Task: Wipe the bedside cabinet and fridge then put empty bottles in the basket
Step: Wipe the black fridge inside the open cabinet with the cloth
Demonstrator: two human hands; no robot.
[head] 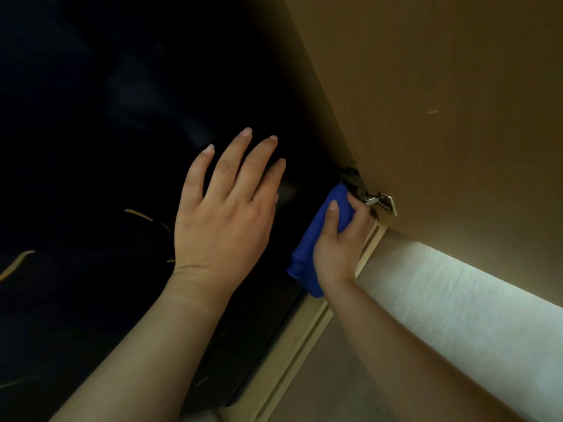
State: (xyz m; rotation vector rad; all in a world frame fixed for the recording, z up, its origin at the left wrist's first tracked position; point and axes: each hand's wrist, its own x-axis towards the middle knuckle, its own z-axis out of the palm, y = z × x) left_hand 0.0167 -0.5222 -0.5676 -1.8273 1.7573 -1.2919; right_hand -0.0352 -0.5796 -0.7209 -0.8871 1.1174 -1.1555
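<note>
The blue cloth [304, 260] is bunched in my right hand [338, 248], at the right edge of the dark glossy front that I take to be the fridge [91, 147]. The thumb lies across the top of the cloth and the fingers curl round behind it. A loose tail hangs out below my wrist towards the near side.

The cloth is soft and light, with no stiffness of its own, so it only wipes where my palm backs it. I judge it best held as a wad in the middle, with the tail folded in so it does not drag. The fridge front looks hard, smooth and slick. A cloth should glide on it easily, and fingerprints would show.

My left hand [222, 220] is to the left of the cloth, over the dark front, with the fingers straight and spread wide and nothing in it. I can't tell whether the palm presses the surface or only hovers over it.

Just beyond my right knuckles, on the far side, is a metal hinge [374, 199] with sharp-looking edges. I judge that the cloth could snag there, so it wants a firm pinch and short strokes. The hinge carries a brown wooden door [441, 86] that fills the far right. A pale wooden frame strip [304, 339] runs along the fridge's right edge towards the near side, and to its right is a light textured wall [441, 293]. No bottles or basket are in view.
</note>
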